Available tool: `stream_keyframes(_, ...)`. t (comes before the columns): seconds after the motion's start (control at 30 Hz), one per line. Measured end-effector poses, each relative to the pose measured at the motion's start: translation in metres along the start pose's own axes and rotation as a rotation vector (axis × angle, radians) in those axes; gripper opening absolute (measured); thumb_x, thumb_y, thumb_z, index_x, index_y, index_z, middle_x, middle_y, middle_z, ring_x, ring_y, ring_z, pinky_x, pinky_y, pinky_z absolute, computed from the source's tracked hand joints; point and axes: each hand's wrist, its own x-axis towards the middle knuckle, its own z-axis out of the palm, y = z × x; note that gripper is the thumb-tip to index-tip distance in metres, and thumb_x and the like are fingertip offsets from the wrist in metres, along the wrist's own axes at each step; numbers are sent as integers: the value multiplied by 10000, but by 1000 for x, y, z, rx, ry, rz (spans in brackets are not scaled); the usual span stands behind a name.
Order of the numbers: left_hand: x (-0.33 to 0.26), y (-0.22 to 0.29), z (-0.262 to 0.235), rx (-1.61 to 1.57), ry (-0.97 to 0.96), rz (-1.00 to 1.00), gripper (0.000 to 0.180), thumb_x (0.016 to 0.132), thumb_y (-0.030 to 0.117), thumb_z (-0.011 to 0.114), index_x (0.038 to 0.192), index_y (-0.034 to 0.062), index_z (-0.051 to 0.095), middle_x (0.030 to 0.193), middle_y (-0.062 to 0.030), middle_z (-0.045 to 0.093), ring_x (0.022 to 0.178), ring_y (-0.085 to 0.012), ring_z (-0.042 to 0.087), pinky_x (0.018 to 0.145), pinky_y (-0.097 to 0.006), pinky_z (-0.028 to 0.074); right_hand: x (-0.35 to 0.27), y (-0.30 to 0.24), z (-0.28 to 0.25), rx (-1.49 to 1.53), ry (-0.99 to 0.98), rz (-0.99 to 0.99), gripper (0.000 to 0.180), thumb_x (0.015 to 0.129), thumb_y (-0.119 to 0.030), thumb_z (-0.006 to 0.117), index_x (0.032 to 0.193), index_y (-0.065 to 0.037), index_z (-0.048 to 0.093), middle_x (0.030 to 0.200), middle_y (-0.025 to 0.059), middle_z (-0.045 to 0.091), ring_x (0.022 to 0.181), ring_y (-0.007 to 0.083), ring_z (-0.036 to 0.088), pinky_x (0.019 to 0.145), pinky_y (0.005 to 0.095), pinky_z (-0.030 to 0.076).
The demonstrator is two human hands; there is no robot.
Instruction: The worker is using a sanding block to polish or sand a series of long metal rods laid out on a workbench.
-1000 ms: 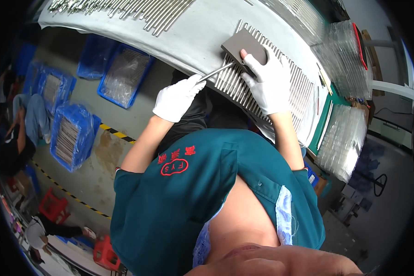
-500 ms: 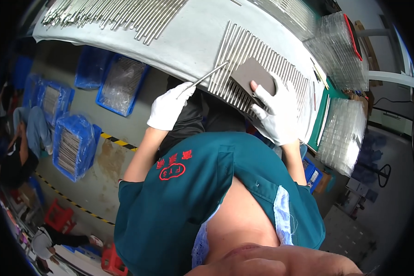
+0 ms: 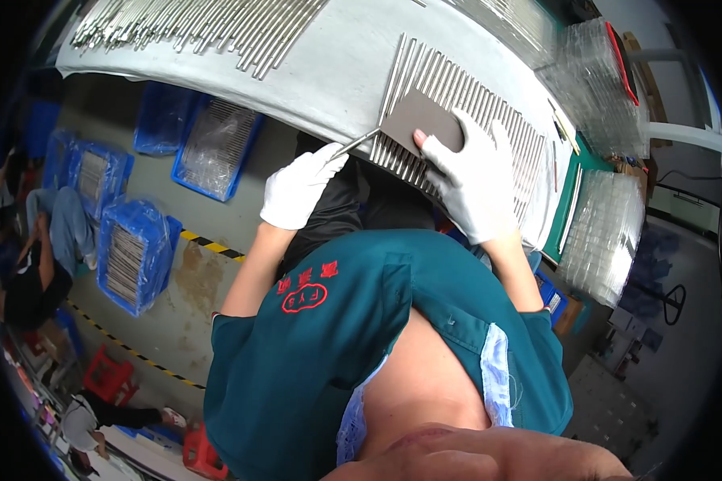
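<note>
My left hand (image 3: 301,188), in a white glove, is closed on the near end of a thin metal rod (image 3: 355,144). The rod's far tip meets the left edge of a flat grey-brown rectangular pad (image 3: 415,111). My right hand (image 3: 480,180), gloved in white with a bare thumb tip, grips that pad from its right side. Pad and hand are over a row of metal rods (image 3: 515,128) lying side by side at the table's near edge. Whether the pad touches those rods is hidden from me.
A larger pile of metal rods (image 3: 192,24) lies on the white-covered table (image 3: 341,68) at the far left. Clear plastic trays (image 3: 602,228) are stacked on the right. Blue bins (image 3: 140,256) with rods stand on the floor at left, where other people sit.
My right hand has drawn the pad left and slightly up. The rod in my left hand has dropped a little, its tip now at the pad's edge.
</note>
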Motion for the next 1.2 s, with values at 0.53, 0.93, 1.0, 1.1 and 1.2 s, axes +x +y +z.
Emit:
stream_keyframes(0.53, 21, 25, -20, -368, -407, -603, 336, 941, 251, 619, 1164, 4, 666, 705, -32, 611, 603, -53, 538, 608, -220, 445, -17, 8, -8, 112, 4, 35, 543, 670, -232, 799, 1195, -258, 661, 1273, 211, 534, 1088, 352, 544, 966, 480, 370)
stream_keyframes(0.93, 15, 4, -5, -610, -404, -726, 286, 939, 209, 630, 1153, 26, 680, 644, 31, 599, 510, -7, 391, 470, -188, 278, 2, 6, 1, 133, 53, -63, 454, 714, -267, 776, 1151, -233, 660, 1256, 185, 535, 997, 354, 537, 957, 452, 394)
stream_keyframes(1.0, 16, 4, -5, -599, -398, -717, 288, 941, 213, 628, 1157, 30, 680, 633, 34, 591, 508, -8, 387, 468, -188, 277, 5, 24, -3, 106, -52, 62, 448, 718, -261, 770, 1151, -229, 659, 1234, 186, 547, 1040, 350, 546, 935, 453, 412)
stream_keyframes(1.1, 19, 6, -9, -517, -415, -689, 297, 944, 225, 625, 1168, 38, 678, 622, 38, 573, 507, -5, 382, 465, -188, 273, -1, 59, 7, 67, 74, 324, 499, 755, -245, 740, 1243, -230, 638, 1245, 227, 531, 1092, 377, 542, 927, 451, 442)
stream_keyframes(1.2, 19, 14, -13, -480, -393, -745, 305, 946, 241, 624, 1176, 48, 678, 603, 45, 540, 490, -1, 366, 453, -185, 264, -24, 73, 0, 172, 295, 300, 568, 786, -247, 737, 1331, -200, 582, 1309, 226, 498, 1187, 398, 507, 1021, 446, 400)
